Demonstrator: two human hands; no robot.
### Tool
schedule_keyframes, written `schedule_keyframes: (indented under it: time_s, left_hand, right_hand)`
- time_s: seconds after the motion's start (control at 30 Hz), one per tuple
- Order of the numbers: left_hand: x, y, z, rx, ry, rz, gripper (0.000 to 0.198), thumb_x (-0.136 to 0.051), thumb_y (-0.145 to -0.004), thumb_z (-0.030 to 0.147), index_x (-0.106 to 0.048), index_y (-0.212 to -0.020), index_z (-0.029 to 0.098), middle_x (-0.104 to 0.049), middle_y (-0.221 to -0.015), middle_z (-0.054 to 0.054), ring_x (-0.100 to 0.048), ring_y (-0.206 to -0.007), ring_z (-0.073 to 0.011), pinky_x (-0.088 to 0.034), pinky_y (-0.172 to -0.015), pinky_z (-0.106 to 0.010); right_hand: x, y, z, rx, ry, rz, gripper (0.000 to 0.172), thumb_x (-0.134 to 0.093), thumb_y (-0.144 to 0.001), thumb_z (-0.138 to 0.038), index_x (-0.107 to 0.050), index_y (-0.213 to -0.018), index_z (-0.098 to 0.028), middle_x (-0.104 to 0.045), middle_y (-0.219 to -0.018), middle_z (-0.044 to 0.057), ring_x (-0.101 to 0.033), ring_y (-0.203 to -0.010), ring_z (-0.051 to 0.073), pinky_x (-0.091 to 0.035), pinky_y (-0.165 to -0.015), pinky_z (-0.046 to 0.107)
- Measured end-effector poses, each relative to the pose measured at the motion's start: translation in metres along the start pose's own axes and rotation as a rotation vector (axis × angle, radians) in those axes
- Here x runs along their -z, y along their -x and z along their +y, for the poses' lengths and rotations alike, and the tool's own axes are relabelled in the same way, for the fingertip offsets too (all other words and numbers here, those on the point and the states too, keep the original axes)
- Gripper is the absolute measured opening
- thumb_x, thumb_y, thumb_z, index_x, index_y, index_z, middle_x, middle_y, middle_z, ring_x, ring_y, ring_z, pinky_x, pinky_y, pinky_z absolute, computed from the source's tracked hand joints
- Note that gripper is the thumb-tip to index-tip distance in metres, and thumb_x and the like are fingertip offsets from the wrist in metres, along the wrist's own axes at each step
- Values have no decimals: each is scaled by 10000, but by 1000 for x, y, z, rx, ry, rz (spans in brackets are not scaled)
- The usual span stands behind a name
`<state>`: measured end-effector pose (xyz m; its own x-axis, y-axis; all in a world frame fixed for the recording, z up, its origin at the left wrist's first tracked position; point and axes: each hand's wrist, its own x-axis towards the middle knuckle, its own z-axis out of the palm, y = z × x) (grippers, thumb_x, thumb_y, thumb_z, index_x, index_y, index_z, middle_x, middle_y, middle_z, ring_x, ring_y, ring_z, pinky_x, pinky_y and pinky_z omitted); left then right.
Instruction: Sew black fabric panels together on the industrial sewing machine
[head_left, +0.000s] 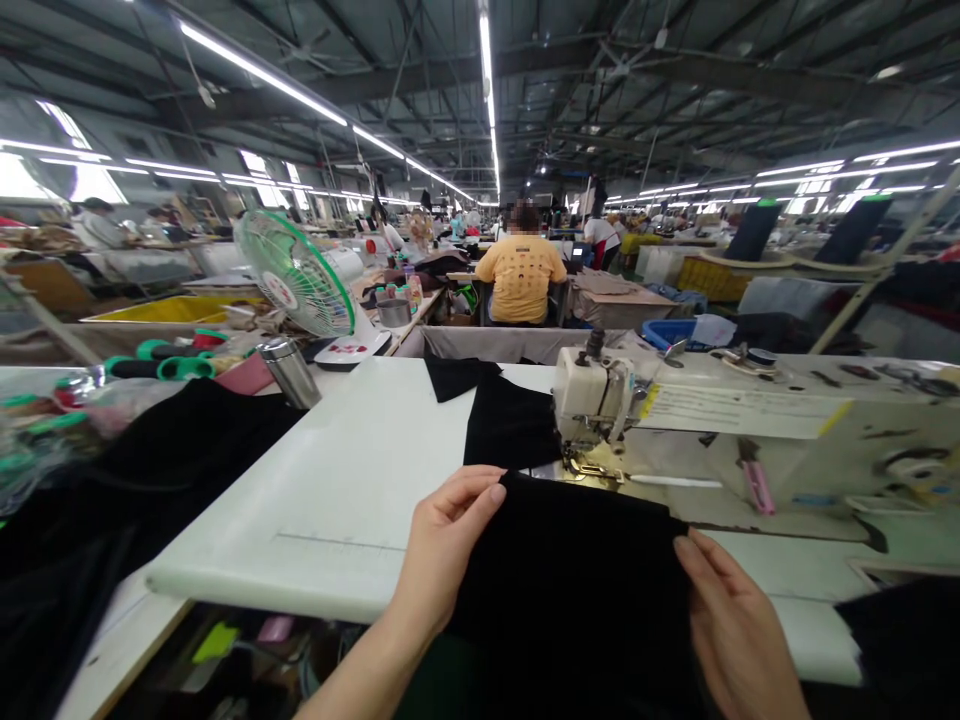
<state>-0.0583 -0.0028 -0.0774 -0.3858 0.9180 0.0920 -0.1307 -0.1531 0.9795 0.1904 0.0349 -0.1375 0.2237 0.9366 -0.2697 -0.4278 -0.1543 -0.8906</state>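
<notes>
A piece of black fabric (577, 580) hangs between my two hands, its top edge stretched along the front of the sewing machine. My left hand (450, 530) pinches the upper left corner between thumb and fingers. At the upper right corner, my right hand (731, 600) grips the same cloth. Just beyond it stands the sewing machine (596, 395), its needle area and brass-coloured plate close to the fabric's top edge. Another black fabric piece (510, 420) lies on the white table (337, 490), left of the machine head and reaching behind it.
To the left, a large black cloth (187, 450) is heaped beside a metal flask (289, 372) and a green-rimmed fan (300, 275). Pink-handled snips (756, 480) rest against the machine body. A person in a yellow shirt (523, 275) sits ahead, back turned. Dark thread cones (754, 232) stand at right.
</notes>
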Motion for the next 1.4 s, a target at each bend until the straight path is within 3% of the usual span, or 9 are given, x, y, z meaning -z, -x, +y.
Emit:
schedule_keyframes:
  time_s: [0.13,0.3,0.53,0.73,1.03,1.27,1.4]
  left_hand:
    - [1,1,3,43,63,61,175,-840,-678,363,-802,-746,206,-743,-982,-40,-642,-944,-174,-474,-879,-234]
    - [1,0,7,169,158,149,296,-918,-541,346,-792,-763,196,-738,-766,-14,-624,-717,-117,-486,-724,-207]
    - [1,1,7,170,147,148,299,-913,-560,335,-763,-758,167,-726,-728,-12,-611,-677,-98,-464,-668,-180]
    - [1,-2,8,126,120,150,300,-916,-553,290,-722,-742,162,-704,-745,-3,-596,-685,-94,-472,-656,-170]
    - [-2,-12,20,227,170,300,451,-943,-243,183,-612,-549,184,-639,-666,47,-589,-682,-95,-515,-598,-106]
    - [6,-9,15,232,103,239,434,-968,-344,273,-588,-543,203,-649,-722,41,-595,-707,-101,-526,-610,-111]
    - [7,-11,15,207,50,193,455,-962,-372,291,-555,-555,204,-640,-699,35,-587,-692,-125,-521,-592,-170]
  right_hand:
    - [-8,12,-13,-89,-94,41,540,-973,-425,-391,-776,-896,-214,-758,-989,5,-684,-1040,182,-572,-765,117]
    - [-13,18,-22,-109,-117,85,574,-994,-325,-325,-781,-844,-205,-757,-909,-9,-696,-893,132,-556,-698,62]
    - [-13,19,-25,-76,-111,70,562,-998,-288,-300,-780,-799,-215,-744,-845,-26,-668,-780,94,-531,-642,40]
    - [-9,14,-22,52,-43,21,459,-979,-416,-333,-781,-813,-211,-729,-822,-9,-644,-807,122,-540,-690,126]
    - [-19,14,-29,210,-57,-132,293,-911,-584,-364,-739,-749,-194,-694,-805,2,-591,-780,140,-488,-791,270]
    - [-22,13,-30,220,-33,-134,288,-876,-618,-358,-682,-731,-179,-640,-755,-6,-564,-769,147,-467,-795,293]
    - [-17,10,-32,250,29,-206,276,-816,-665,-290,-635,-849,-193,-622,-808,-21,-558,-788,139,-452,-763,266]
